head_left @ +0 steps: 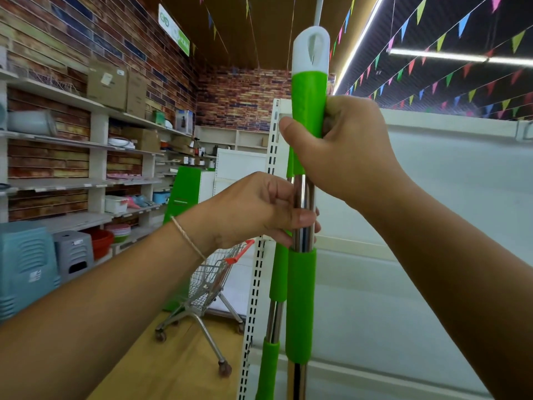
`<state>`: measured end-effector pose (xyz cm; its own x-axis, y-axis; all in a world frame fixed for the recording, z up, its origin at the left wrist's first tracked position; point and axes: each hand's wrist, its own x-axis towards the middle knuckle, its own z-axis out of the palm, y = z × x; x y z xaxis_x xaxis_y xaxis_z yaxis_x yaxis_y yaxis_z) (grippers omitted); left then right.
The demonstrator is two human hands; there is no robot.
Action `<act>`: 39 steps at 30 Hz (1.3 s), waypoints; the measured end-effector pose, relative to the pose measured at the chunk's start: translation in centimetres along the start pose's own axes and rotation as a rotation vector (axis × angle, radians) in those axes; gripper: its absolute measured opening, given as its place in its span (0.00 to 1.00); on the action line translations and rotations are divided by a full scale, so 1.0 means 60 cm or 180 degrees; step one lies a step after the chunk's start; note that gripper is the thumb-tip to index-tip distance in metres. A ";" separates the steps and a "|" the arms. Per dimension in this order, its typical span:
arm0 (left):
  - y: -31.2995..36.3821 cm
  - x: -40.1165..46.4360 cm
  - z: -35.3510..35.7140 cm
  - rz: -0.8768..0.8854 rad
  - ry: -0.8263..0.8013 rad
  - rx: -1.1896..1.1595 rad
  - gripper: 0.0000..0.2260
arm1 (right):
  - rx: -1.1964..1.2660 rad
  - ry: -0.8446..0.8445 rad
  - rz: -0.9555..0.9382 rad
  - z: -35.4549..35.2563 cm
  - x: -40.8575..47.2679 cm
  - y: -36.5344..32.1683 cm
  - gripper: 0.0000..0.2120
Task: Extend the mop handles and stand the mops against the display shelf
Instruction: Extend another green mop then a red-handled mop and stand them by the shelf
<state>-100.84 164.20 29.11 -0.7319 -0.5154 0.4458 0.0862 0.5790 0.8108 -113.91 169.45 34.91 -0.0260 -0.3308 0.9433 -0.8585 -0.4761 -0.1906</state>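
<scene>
Single head camera looking forward, slightly upward, sitting close to both hands on mop handle (302, 203), display shelf (432, 197) behind.

No text is legible; the green wall sign (174, 30) and box labels are blurred.

Both hands curled tight — R grip (343, 151) above L grip (259, 209)
</scene>
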 end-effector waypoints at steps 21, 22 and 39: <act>-0.006 0.008 -0.009 0.0056 0.0087 -0.0130 0.04 | 0.0332 -0.0289 0.0190 -0.006 0.025 0.016 0.28; -0.012 0.012 -0.007 -0.0011 0.0093 -0.0150 0.04 | 0.0310 -0.0343 0.0276 -0.003 0.022 0.023 0.28; -0.095 0.101 0.003 -0.0492 0.0636 -0.0053 0.02 | -0.0113 -0.0313 0.1115 0.075 0.033 0.103 0.19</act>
<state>-105.86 157.87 27.12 -0.5893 -0.7125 0.3807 -0.0041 0.4739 0.8806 -116.96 162.21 34.35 -0.2738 -0.5463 0.7916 -0.8235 -0.2921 -0.4864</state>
